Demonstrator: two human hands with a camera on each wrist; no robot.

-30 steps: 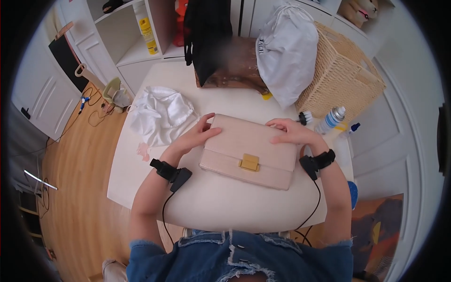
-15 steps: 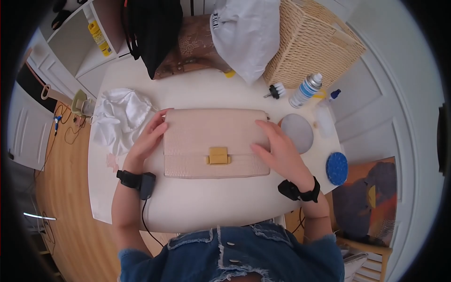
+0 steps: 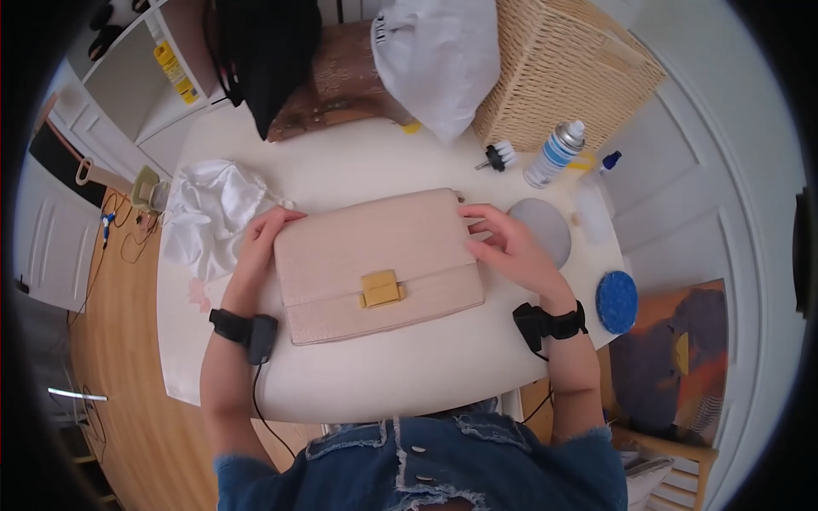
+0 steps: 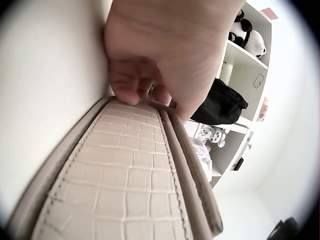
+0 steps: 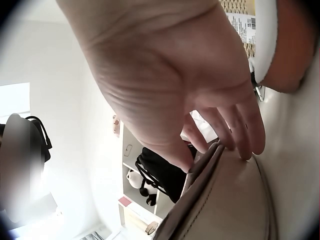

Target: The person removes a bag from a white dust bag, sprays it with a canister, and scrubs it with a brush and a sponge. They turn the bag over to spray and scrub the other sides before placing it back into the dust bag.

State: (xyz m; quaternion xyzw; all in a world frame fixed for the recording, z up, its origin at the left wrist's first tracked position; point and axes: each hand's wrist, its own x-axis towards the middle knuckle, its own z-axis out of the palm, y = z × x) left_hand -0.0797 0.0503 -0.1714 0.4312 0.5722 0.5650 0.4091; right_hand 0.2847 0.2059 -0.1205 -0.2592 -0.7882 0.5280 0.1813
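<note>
A pale pink handbag (image 3: 375,247) with a crocodile texture lies on the white table, its gold clasp (image 3: 381,289) toward the person. At its far left corner is my left hand (image 3: 262,243). In the left wrist view, the fingers of that hand (image 4: 160,55) curl against the handbag's side panel (image 4: 125,165), with the thumb over the flap edge. My right hand (image 3: 511,251) touches the right edge with fingers spread. In the right wrist view, the fingers (image 5: 235,125) rest fairly straight on the handbag's side, and the thumb meets the flap edge.
A white cloth bag (image 3: 213,217) lies left. A spray can (image 3: 554,155), brush head (image 3: 497,157), round grey pad (image 3: 545,230) and blue sponge (image 3: 616,302) are at the right. Behind stand a wicker basket (image 3: 562,77), a brown bag (image 3: 341,85) and a black bag (image 3: 264,60).
The handbag first squared up to the person, then turned so its right end points farther away. Both hands stayed at its ends. The head view shifted, bringing the grey pad into view.
</note>
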